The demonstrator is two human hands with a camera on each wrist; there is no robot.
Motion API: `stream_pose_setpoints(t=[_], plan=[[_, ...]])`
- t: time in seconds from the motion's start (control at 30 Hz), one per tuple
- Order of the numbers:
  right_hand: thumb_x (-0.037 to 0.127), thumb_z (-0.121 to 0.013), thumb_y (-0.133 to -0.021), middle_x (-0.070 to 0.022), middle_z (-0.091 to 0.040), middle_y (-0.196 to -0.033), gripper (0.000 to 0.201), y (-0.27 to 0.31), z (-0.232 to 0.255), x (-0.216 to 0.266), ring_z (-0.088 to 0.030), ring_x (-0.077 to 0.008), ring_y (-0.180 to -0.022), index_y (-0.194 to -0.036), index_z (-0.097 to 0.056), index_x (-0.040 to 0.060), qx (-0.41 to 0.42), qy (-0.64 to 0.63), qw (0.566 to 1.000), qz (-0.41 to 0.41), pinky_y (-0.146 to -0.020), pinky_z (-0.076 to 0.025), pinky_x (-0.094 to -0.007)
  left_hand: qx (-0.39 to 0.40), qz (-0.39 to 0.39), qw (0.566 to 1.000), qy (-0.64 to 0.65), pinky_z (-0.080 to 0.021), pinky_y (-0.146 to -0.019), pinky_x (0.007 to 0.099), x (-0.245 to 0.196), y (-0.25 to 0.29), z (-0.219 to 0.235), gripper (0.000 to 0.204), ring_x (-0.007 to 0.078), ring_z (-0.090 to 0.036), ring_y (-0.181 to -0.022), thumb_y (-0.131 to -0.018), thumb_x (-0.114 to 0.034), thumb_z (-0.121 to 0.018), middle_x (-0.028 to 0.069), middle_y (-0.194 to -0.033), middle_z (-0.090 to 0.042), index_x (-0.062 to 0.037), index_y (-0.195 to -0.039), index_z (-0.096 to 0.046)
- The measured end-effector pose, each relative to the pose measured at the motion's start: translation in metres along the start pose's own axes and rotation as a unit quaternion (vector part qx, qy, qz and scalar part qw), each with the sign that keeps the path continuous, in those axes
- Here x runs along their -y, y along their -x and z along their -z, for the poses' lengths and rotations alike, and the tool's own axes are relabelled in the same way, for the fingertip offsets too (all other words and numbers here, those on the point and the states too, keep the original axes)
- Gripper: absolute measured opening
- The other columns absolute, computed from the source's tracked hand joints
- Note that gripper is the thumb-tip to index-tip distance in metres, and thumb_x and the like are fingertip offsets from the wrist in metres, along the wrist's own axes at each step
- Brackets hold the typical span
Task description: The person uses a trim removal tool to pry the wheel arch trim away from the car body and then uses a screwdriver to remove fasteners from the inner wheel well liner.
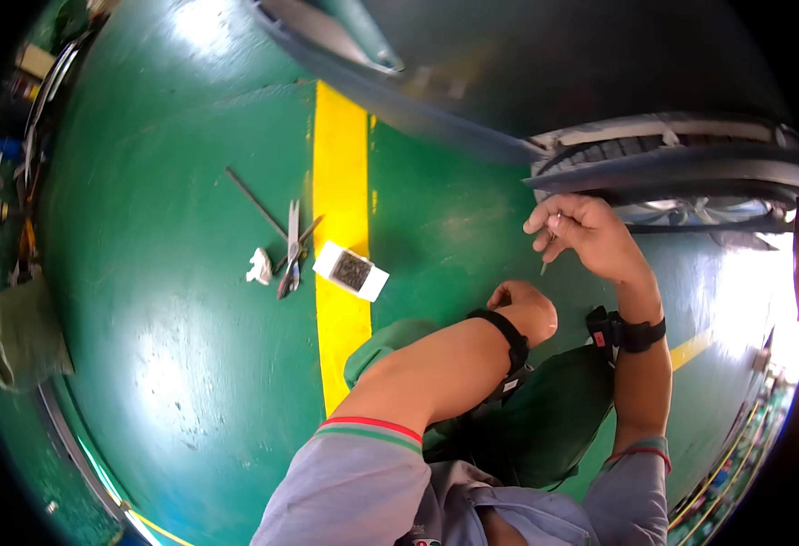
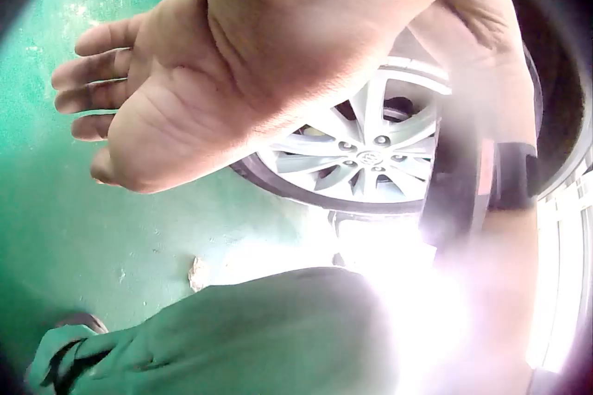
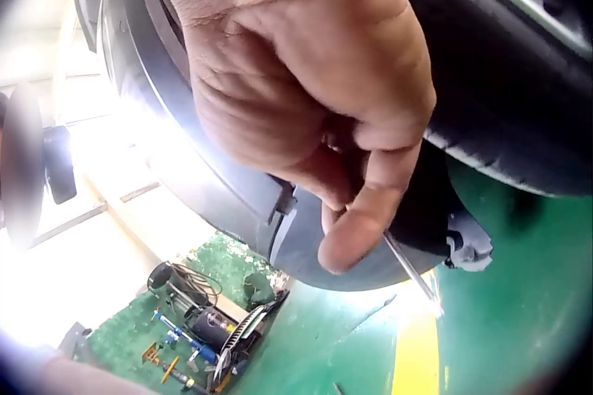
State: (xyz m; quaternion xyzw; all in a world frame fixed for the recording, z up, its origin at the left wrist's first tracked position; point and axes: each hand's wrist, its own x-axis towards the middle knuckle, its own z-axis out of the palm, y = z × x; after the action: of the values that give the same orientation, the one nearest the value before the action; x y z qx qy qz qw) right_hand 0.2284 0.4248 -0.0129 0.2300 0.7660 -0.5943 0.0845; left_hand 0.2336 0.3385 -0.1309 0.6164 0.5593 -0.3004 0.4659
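My right hand [image 1: 590,237] is raised beside the car's wheel and pinches a thin metal rod [image 3: 410,270] between thumb and fingers; the rod's tip points down and its upper end is hidden in the hand. Lower and to the left, my left hand [image 1: 525,308] hovers over the floor with nothing in it. Its fingers [image 2: 97,71] lie loosely extended in the left wrist view. The wheel [image 2: 371,159] shows silver spokes there, behind the hand. Above the right hand in the head view is the dark tire [image 1: 654,150] with the bodywork around it.
On the green floor lie pliers [image 1: 294,241], a long dark rod [image 1: 254,197] and a crumpled white scrap [image 1: 259,267]. An open white box [image 1: 375,283] of small dark pieces stands by the yellow stripe [image 1: 342,164]. The car body [image 1: 508,64] overhangs the far side.
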Motion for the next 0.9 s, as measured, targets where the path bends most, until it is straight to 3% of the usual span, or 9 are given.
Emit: stream_pose_setpoints(t=[0.1, 0.23, 0.47, 0.53, 0.63, 0.73, 0.77, 0.83, 0.9], plan=[[0.014, -0.049, -0.105, -0.0134, -0.072, -0.102, 0.025, 0.015, 0.02, 0.017, -0.071, -0.0179, -0.077, -0.113, -0.063, -0.0044, -0.126, -0.014, 0.992, -0.001, -0.058, -0.057, -0.027, -0.108, -0.039, 0.992, 0.06, -0.059, -0.069, 0.0474, -0.001, -0.016, -0.006, 0.03, 0.024, -0.072, -0.097, -0.078, -0.021, -0.075, 0.0026, -0.109, -0.075, -0.0182, -0.108, -0.077], [0.018, -0.048, -0.105, -0.011, -0.073, -0.088, 0.027, 0.037, 0.054, 0.039, -0.069, -0.0173, -0.068, -0.111, -0.062, -0.004, -0.156, -0.008, 0.986, 0.053, -0.057, -0.055, -0.0285, -0.074, -0.033, 0.994, 0.068, -0.055, -0.09, 0.043, 0.0, -0.051, -0.001, 0.033, 0.0245, -0.069, -0.111, -0.077, -0.021, -0.069, 0.0071, -0.117, -0.073, -0.0169, -0.109, -0.077], [0.014, -0.048, -0.102, -0.012, -0.072, -0.083, 0.023, 0.06, 0.064, 0.082, -0.068, -0.0183, -0.066, -0.108, -0.058, -0.0058, -0.324, -0.072, 0.924, 0.191, -0.057, -0.054, -0.0315, -0.06, 0.023, 0.998, -0.016, -0.052, -0.098, 0.037, 0.001, -0.064, 0.003, 0.038, 0.0279, -0.064, -0.121, -0.076, -0.019, -0.065, 0.0076, -0.126, -0.069, -0.0192, -0.112, -0.076], [0.012, -0.049, -0.101, -0.0118, -0.07, -0.082, 0.02, 0.064, 0.069, 0.092, -0.067, -0.0184, -0.066, -0.108, -0.058, -0.0057, -0.349, -0.121, 0.901, 0.226, -0.057, -0.054, -0.0321, -0.164, -0.078, 0.983, 0.005, -0.049, -0.102, 0.0409, 0.029, -0.122, -0.029, 0.048, 0.0279, -0.06, -0.126, -0.075, -0.017, -0.064, 0.0091, -0.132, -0.066, -0.0204, -0.121, -0.072], [0.006, -0.048, -0.1, -0.014, -0.068, -0.082, 0.018, 0.053, 0.068, 0.085, -0.068, -0.0211, -0.069, -0.106, -0.059, -0.0067, -0.323, -0.185, 0.882, 0.289, -0.063, -0.056, -0.0346, -0.256, -0.127, 0.958, -0.016, -0.044, -0.108, 0.0439, 0.006, -0.011, 0.015, 0.052, 0.0293, -0.053, -0.132, -0.08, -0.022, -0.064, 0.0102, -0.139, -0.06, -0.0215, -0.132, -0.064], [0.001, -0.043, -0.1, -0.0169, -0.068, -0.087, 0.019, 0.033, 0.07, 0.074, -0.072, -0.0241, -0.075, -0.112, -0.055, -0.0078, -0.32, -0.16, 0.877, 0.32, -0.069, -0.059, -0.0361, -0.267, -0.1, 0.954, -0.094, -0.038, -0.113, 0.045, -0.007, 0.012, 0.03, 0.053, 0.0296, -0.047, -0.136, -0.086, -0.029, -0.061, 0.0096, -0.145, -0.055, -0.0215, -0.139, -0.057], [-0.001, -0.042, -0.099, -0.0173, -0.068, -0.087, 0.02, 0.028, 0.073, 0.073, -0.072, -0.0246, -0.075, -0.113, -0.054, -0.0082, -0.333, -0.137, 0.873, 0.328, -0.069, -0.058, -0.0363, -0.364, -0.142, 0.918, -0.064, -0.033, -0.116, 0.0458, 0.011, -0.016, 0.005, 0.048, 0.031, -0.045, -0.138, -0.092, -0.034, -0.058, 0.0114, -0.145, -0.054, -0.0172, -0.137, -0.058], [0.0, -0.047, -0.097, -0.0181, -0.067, -0.082, 0.019, 0.033, 0.074, 0.075, -0.071, -0.0277, -0.074, -0.111, -0.056, -0.0081, -0.341, -0.146, 0.865, 0.337, -0.068, -0.056, -0.0373, -0.319, -0.239, 0.854, 0.334, -0.032, -0.117, 0.046, 0.04, -0.035, -0.019, 0.061, 0.0325, -0.039, -0.141, -0.092, -0.013, -0.063, 0.0165, -0.15, -0.045, -0.0067, -0.149, -0.042], [0.004, -0.053, -0.096, -0.0222, -0.065, -0.074, 0.018, 0.039, 0.082, 0.072, -0.07, -0.0334, -0.072, -0.109, -0.057, -0.0074, -0.321, -0.139, 0.867, 0.354, -0.065, -0.055, -0.0395, -0.33, -0.235, 0.833, 0.378, -0.032, -0.116, 0.0463, 0.048, -0.033, -0.024, 0.052, 0.0343, -0.042, -0.138, -0.092, -0.021, -0.062, 0.0162, -0.147, -0.05, -0.0083, -0.141, -0.05]])
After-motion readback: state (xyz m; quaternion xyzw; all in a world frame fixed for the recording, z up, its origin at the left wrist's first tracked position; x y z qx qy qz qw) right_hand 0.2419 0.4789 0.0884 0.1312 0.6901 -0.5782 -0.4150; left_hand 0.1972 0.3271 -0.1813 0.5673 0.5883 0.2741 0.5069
